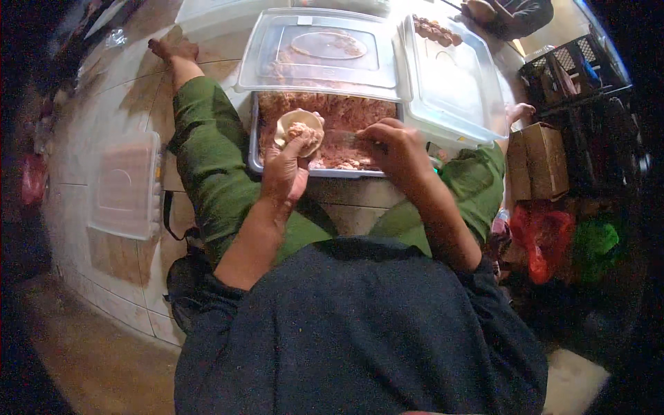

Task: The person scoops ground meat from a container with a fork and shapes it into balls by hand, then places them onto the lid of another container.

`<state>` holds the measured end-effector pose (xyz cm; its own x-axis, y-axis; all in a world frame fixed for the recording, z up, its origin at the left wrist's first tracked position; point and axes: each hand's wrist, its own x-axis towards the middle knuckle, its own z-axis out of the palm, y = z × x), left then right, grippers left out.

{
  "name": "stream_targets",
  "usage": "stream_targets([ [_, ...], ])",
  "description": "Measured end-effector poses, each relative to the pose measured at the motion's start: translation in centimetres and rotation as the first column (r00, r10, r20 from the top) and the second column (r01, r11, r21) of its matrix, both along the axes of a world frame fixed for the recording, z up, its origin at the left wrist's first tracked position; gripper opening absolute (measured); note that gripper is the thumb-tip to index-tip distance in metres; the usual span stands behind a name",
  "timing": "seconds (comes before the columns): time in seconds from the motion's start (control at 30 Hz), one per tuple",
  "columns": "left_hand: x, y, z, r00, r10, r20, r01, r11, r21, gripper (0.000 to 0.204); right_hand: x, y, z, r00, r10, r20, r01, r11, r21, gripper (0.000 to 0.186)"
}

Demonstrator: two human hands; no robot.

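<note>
Head view: left hand (pixel 283 169) cradling a round wrapper (pixel 284 126) over a tub (pixel 360 173) of pinkish mince

A person in green trousers (pixel 214 152) sits on a pale tiled surface (pixel 70 162), legs spread to either side of the tub. To the tub's right is a pale see-through container (pixel 453 86); a clear lid (pixel 318 66) covers the tub's far part, leaving the near part open, with mince (pixel 353 104) spread across it.

The hands are apart. The left hand, above the tub's left half, is closed gently on the wrapper: fingers beneath, thumb reaching over the near edge. The right hand (pixel 398 146), above the tub's right side, is pinched around what looks like a thin tool (pixel 342 133), too blurred to identify, which points left over the mince.

The wrapper is cream-coloured and lies open in a shallow cup, a small lump (pixel 303 131) of pink filling at its middle. It should be light and floppy, soft as dough, and easily torn or stretched if pinched hard. The filling looks moist and sticky, likely to smear and make the edge slippery. Best support is from below, on spread fingers, with any pinch kept to the bare rim. The tool should be stiffer and is better held at its right end, clear of the mince.
</note>
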<state>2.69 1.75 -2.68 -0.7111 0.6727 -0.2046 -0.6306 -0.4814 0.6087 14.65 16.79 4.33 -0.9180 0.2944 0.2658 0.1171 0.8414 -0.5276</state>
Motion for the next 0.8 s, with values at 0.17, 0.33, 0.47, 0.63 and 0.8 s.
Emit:
stream_targets([
  [0.17,0.9,-0.1,0.9,0.974,-0.149,-0.168,0.152,0.988,0.008,0.043,-1.6,-0.7,0.6,0.986,0.105,-0.126,-0.12,0.986,-0.117,0.011],
  [0.33,0.3,-0.7,1.0,0.948,-0.234,-0.214,0.268,0.953,0.144,0.049,-2.2,-0.5,-2.0,0.982,0.173,-0.071,-0.179,0.979,-0.101,0.011],
  [0.47,-1.1,-0.6,-1.3,0.987,-0.162,-0.014,0.163,0.978,0.133,0.044,-1.9,0.6,-1.0,0.983,0.176,-0.044,-0.177,0.984,-0.025,0.011],
  [0.63,-1.5,-0.3,-0.6,0.966,-0.224,0.126,0.2,0.963,0.179,0.044,-2.1,-0.5,-1.3,0.986,0.101,-0.133,-0.118,0.985,-0.123,0.01],
  [0.8,-1.1,-0.3,-1.3,0.956,-0.159,0.247,0.133,0.984,0.121,0.049,-2.7,-3.0,-2.9,0.989,0.133,0.062,-0.13,0.991,-0.044,0.012],
])
